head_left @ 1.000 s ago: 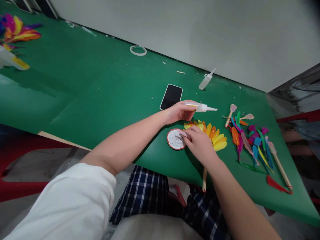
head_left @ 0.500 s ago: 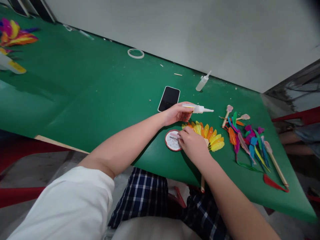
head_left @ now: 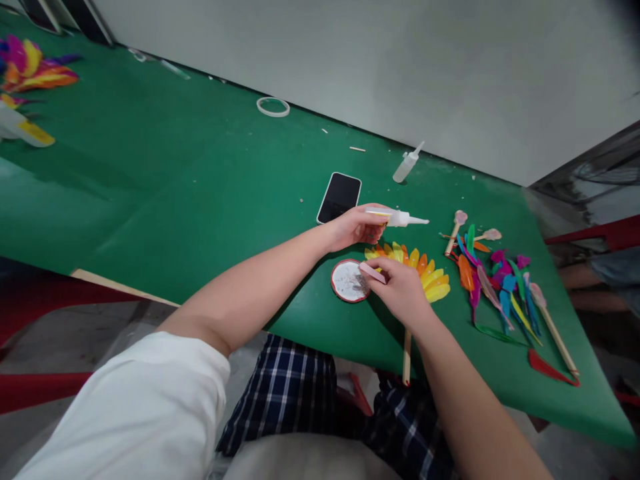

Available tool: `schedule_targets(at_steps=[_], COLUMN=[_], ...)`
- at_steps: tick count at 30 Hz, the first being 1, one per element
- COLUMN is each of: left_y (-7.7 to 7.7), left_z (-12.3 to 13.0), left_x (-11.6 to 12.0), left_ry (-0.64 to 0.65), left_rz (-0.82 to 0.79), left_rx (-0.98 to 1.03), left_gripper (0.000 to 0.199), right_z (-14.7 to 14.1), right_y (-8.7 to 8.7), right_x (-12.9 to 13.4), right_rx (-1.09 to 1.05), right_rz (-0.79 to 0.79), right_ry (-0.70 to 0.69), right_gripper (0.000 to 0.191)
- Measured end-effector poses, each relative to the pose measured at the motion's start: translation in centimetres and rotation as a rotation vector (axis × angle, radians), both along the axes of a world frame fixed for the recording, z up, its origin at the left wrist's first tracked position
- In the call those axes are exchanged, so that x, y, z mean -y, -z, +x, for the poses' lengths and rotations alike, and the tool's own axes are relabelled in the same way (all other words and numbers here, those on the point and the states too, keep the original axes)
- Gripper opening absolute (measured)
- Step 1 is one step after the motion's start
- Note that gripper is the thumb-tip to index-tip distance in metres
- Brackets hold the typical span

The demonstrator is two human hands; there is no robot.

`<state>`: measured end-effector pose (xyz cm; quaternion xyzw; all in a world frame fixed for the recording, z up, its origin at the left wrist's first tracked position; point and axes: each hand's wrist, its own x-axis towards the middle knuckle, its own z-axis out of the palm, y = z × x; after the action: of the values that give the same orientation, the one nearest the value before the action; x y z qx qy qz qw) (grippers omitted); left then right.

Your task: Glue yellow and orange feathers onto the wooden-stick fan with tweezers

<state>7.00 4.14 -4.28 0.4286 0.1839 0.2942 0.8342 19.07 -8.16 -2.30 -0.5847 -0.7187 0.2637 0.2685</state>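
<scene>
My left hand is closed around a translucent glue bottle, held sideways with its long white nozzle pointing right. Below it, a round white disc with a dark red rim lies on the green table, grey smudges on its surface. My right hand pinches a small flat pinkish strip at the disc's right edge. Under and behind that hand spreads a fan of yellow and orange feathers, partly hidden. A wooden stick runs from beneath my right wrist past the table's front edge.
A phone lies behind my left hand. Beyond it stand a second small bottle and a white ring. Colourful feathers and wooden sticks lie at the right. More feathers lie far left, near a white wall.
My right hand has drawn back right from the disc's middle with the pinkish strip, uncovering more of the smudged surface. My left hand stays in place with the glue bottle.
</scene>
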Motion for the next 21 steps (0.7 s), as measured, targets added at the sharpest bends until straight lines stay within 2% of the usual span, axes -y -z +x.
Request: schedule_targets(at_steps=[4, 21], left_y=[-0.04, 0.11], left_z=[0.01, 0.01], left_x=[0.0, -0.05], left_ry=[0.0, 0.0], left_rz=[0.0, 0.005], left_rx=[-0.001, 0.009], left_gripper=[0.028, 0.027], right_z=[0.1, -0.53], right_y=[0.35, -0.01], right_x=[-0.17, -0.02], right_rx=[-0.02, 0.139], right_rz=[0.012, 0.013], right_ry=[-0.06, -0.039], right_gripper=[0.019, 0.014])
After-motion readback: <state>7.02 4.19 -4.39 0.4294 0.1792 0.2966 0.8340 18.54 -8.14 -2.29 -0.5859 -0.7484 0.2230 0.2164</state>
